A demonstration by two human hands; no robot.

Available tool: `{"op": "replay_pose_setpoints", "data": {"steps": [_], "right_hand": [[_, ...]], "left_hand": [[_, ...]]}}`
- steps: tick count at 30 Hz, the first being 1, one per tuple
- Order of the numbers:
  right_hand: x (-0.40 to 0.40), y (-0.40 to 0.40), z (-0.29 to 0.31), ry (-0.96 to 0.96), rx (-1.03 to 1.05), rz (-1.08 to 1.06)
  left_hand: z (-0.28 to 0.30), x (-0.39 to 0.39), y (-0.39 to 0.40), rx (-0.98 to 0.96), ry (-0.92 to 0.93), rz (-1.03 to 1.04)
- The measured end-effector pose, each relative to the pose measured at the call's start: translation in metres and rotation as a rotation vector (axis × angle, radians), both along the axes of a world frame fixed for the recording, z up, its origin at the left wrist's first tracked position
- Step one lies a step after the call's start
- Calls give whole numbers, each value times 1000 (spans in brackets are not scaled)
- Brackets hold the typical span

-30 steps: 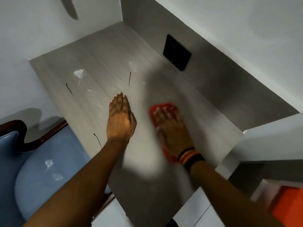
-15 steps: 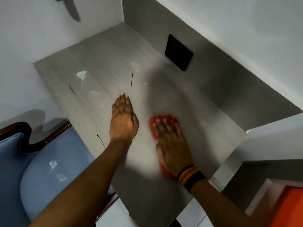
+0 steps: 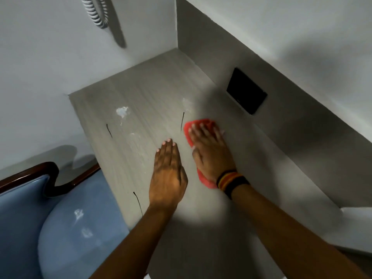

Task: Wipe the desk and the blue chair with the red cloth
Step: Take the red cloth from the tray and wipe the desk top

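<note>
The grey wood-grain desk [image 3: 141, 93] fills the middle of the view. My right hand [image 3: 211, 152], with a striped wristband, lies flat on the red cloth [image 3: 190, 129] and presses it onto the desk. Red edges show past the fingertips and beside the wrist. My left hand [image 3: 168, 174] rests flat on the desk just left of it, fingers together, holding nothing. White smears [image 3: 122, 111] and thin black marks [image 3: 109, 130] lie on the desk beyond the hands. The blue chair [image 3: 80, 234] with a dark wooden frame stands at the lower left, with white spots on its seat.
A black plate [image 3: 246, 94] is set in the grey back panel at the right. White walls close the desk on the left and far side. A coiled cord [image 3: 96, 13] hangs on the wall at the top. A white ledge [image 3: 356, 211] juts in at the right.
My right hand has pushed the red cloth away from me, towards the black mark and white smear. My left hand has stayed flat in place. The view has tilted up, showing the cord.
</note>
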State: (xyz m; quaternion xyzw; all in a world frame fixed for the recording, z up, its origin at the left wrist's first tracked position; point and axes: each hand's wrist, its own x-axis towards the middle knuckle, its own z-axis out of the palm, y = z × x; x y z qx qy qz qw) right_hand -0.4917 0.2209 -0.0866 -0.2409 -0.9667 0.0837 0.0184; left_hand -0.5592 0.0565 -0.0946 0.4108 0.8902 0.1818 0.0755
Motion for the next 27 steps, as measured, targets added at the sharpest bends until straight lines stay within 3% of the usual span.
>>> {"op": "replay_pose_setpoints", "data": {"steps": [3, 8, 13, 18, 21, 23, 27], "right_hand": [[20, 1, -6, -15, -62, 139], [-66, 55, 10, -34, -35, -13], [-39, 33, -2, 0, -69, 330], [-84, 61, 14, -26, -71, 116], [-35, 19, -2, -9, -40, 231], [-33, 36, -1, -18, -74, 302], [-74, 60, 15, -39, -77, 145]], "left_hand": [[1, 0, 0, -3, -11, 0], [-3, -2, 0, 17, -16, 17], [-4, -1, -1, 21, -4, 18], [-8, -3, -2, 32, 1, 26], [-9, 0, -3, 51, 36, 21], [-11, -2, -2, 52, 34, 24], [-11, -2, -2, 20, 0, 23]]}}
